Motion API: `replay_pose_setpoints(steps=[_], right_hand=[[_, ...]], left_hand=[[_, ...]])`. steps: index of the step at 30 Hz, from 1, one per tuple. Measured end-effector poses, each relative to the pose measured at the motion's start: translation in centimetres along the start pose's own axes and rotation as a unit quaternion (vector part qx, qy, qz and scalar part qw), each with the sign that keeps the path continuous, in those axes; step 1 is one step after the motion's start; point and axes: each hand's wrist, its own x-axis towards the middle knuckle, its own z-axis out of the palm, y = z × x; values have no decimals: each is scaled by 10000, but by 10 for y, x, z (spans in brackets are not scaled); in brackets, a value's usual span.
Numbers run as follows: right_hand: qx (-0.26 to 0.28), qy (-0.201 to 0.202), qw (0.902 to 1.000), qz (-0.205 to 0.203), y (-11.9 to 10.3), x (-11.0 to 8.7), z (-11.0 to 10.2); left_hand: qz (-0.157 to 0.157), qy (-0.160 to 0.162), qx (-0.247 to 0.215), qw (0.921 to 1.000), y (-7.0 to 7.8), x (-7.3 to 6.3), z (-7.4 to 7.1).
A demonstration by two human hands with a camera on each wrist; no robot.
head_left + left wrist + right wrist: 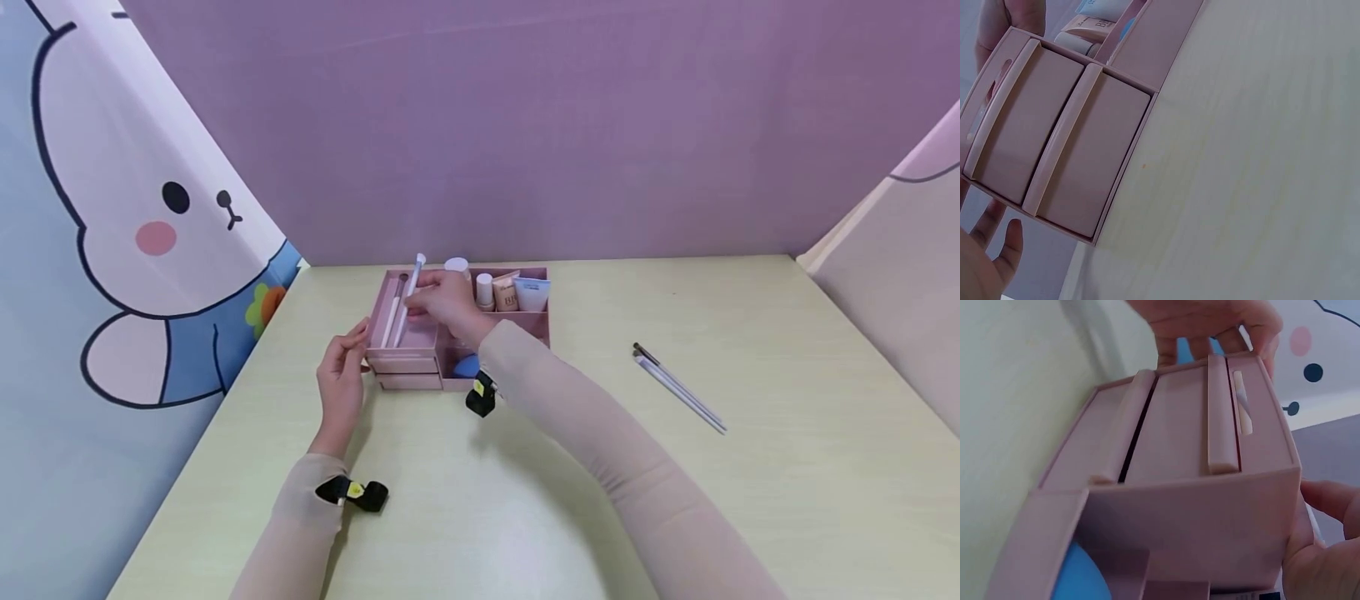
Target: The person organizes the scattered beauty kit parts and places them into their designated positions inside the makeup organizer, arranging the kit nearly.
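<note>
A pink desktop organizer [405, 354] with two small drawers stands towards the back of the table. In the head view my right hand [448, 300] pinches a white-handled makeup brush [414, 279] over its top left compartment, tilted with the pale tip up. Beside it, another brush [393, 310] with a dark tip lies in that compartment. My left hand [342, 379] touches the organizer's left side with its fingertips. The left wrist view shows both drawer fronts [1088, 150] closed, with left fingers [1010, 250] close to the side wall.
Right compartments hold a white-lidded jar [456, 264], a white-capped bottle [484, 292], a beige tube [506, 293] and a light blue tube [532, 294]. A blue rounded item [467, 366] sits in the front compartment. Two more brushes [678, 390] lie on the table [787, 350] at right.
</note>
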Motion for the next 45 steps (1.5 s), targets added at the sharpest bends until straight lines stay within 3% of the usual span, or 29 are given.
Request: replay_pose_setpoints(steps=[12, 19, 27, 33, 45], right_hand=[[-339, -5, 9990, 298, -6, -5, 0], [-196, -251, 9990, 308, -7, -7, -4], [103, -636, 9978, 146, -6, -11, -10], [555, -974, 9937, -62, -2, -15, -22], [401, -1471, 9883, -42, -8, -44, -56]], left_hand=[[106, 55, 152, 9998, 4, -2, 0], [24, 117, 61, 9999, -19, 5, -3], [42, 167, 86, 9998, -23, 7, -4], [47, 147, 123, 9998, -21, 5, -4], [39, 145, 149, 9998, -19, 5, -4]])
